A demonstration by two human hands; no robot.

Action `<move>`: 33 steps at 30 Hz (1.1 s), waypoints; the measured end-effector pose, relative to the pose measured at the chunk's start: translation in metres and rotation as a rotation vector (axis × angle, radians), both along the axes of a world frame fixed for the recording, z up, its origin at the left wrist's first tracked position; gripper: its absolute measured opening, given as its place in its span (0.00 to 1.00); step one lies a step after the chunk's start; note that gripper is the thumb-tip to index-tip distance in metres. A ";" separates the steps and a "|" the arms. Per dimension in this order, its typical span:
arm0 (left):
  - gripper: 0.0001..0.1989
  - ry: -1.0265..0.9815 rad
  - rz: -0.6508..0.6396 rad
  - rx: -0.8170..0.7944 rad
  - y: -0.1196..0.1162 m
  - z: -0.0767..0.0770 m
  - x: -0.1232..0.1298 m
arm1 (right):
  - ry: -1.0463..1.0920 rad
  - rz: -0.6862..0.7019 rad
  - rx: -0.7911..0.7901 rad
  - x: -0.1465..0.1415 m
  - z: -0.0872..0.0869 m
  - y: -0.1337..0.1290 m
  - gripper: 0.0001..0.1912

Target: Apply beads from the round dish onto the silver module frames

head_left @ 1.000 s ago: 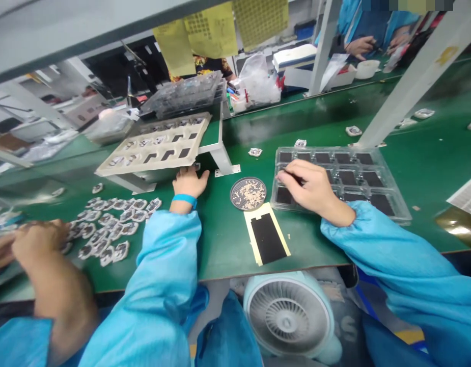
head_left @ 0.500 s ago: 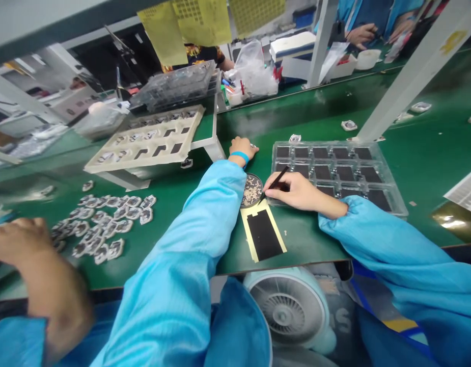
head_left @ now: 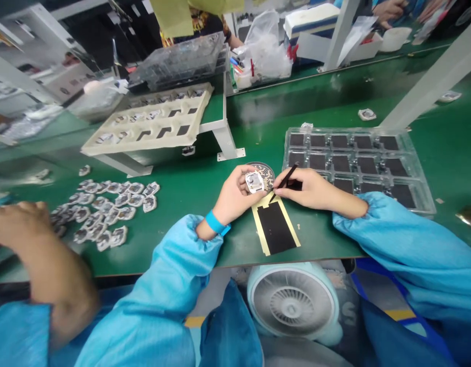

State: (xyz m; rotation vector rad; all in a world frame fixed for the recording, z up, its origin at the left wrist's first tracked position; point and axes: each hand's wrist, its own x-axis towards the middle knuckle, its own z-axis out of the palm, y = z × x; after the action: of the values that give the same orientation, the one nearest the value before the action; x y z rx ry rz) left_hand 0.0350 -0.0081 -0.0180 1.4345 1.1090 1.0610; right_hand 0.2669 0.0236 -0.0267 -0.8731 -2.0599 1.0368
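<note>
1. The white part (head_left: 254, 182) is up in the person's left hand (head_left: 234, 194), pinched between thumb and fingers, its recessed face showing toward me.
2. The right hand (head_left: 309, 188) is just beside it, closed around slim black tweezers (head_left: 287, 176); their lower end points down at the top of the yellow-edged black sheet (head_left: 278, 228). Whether they touch it, I can't tell from here.
3. Right behind the white part sits a round dish (head_left: 260, 163) of small tan pieces, partly hidden by the left hand.
4. Beyond the right hand, a clear tray (head_left: 414, 171) holds rows of dark squares, some of them behind that wrist.
5. Well to the left, a cluster of similar parts (head_left: 109, 209) lies on the green bench (head_left: 174, 239), near a co-worker's hand (head_left: 23, 224).
6. Farther back, a cream tray (head_left: 153, 125) rests on a raised stand (head_left: 224, 140).
</note>
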 end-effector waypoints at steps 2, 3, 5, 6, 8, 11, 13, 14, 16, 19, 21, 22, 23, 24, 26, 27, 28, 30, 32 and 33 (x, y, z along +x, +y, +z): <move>0.28 0.024 -0.004 0.028 -0.003 -0.005 -0.001 | -0.005 -0.005 -0.002 -0.001 0.001 -0.001 0.14; 0.28 0.029 -0.013 0.036 -0.003 -0.007 -0.001 | -0.009 -0.008 -0.001 -0.001 0.002 -0.001 0.14; 0.28 0.030 -0.026 0.038 -0.004 -0.009 0.000 | -0.019 -0.011 -0.007 -0.001 0.005 -0.002 0.14; 0.28 0.030 -0.028 0.034 -0.004 -0.009 0.000 | -0.020 -0.015 -0.016 -0.001 0.008 -0.002 0.14; 0.28 0.031 -0.028 0.026 -0.006 -0.008 0.000 | 0.007 -0.037 -0.033 0.002 0.014 -0.003 0.13; 0.25 0.036 0.007 0.034 -0.008 -0.006 0.003 | 0.138 -0.113 0.023 0.006 0.022 -0.006 0.11; 0.19 0.050 0.057 0.055 -0.008 -0.005 0.006 | 0.226 -0.175 0.129 0.006 0.025 -0.009 0.08; 0.16 0.048 0.080 0.066 -0.008 -0.005 0.007 | 0.255 -0.203 0.187 0.005 0.026 -0.010 0.07; 0.11 0.020 0.098 0.066 -0.007 -0.007 0.009 | 0.271 -0.243 0.297 0.003 0.026 -0.013 0.06; 0.08 -0.022 0.082 0.042 -0.005 -0.010 0.010 | 0.238 -0.252 0.415 -0.002 0.025 -0.016 0.06; 0.10 -0.018 0.079 0.032 -0.005 -0.011 0.009 | 0.204 -0.226 0.460 -0.003 0.024 -0.017 0.07; 0.10 -0.012 0.079 0.030 -0.006 -0.011 0.009 | 0.188 -0.212 0.471 -0.003 0.024 -0.018 0.07; 0.11 -0.006 0.079 0.027 -0.007 -0.010 0.009 | 0.178 -0.203 0.476 -0.003 0.024 -0.018 0.08; 0.12 -0.002 0.080 0.023 -0.008 -0.008 0.009 | 0.174 -0.202 0.478 -0.003 0.024 -0.018 0.08; 0.15 -0.012 0.084 0.004 -0.009 -0.004 0.010 | 0.189 -0.221 0.485 -0.002 0.023 -0.018 0.08; 0.15 -0.033 0.086 -0.018 -0.010 -0.002 0.010 | 0.206 -0.229 0.502 -0.002 0.023 -0.017 0.08; 0.15 -0.065 0.087 -0.049 -0.011 0.000 0.010 | 0.226 -0.232 0.525 -0.001 0.023 -0.016 0.09; 0.15 -0.148 0.076 -0.124 -0.010 0.004 0.009 | 0.263 -0.223 0.577 -0.001 0.023 -0.013 0.11; 0.16 -0.221 0.054 -0.166 -0.010 0.005 0.007 | 0.284 -0.213 0.607 -0.001 0.023 -0.012 0.12; 0.17 -0.231 0.048 -0.159 -0.009 0.006 0.006 | 0.288 -0.212 0.610 -0.001 0.024 -0.012 0.12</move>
State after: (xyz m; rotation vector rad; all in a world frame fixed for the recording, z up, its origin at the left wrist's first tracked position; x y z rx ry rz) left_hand 0.0410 -0.0171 -0.0122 1.1345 1.0392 1.1158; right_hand 0.2661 0.0121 -0.0030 -0.5654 -1.8278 0.3513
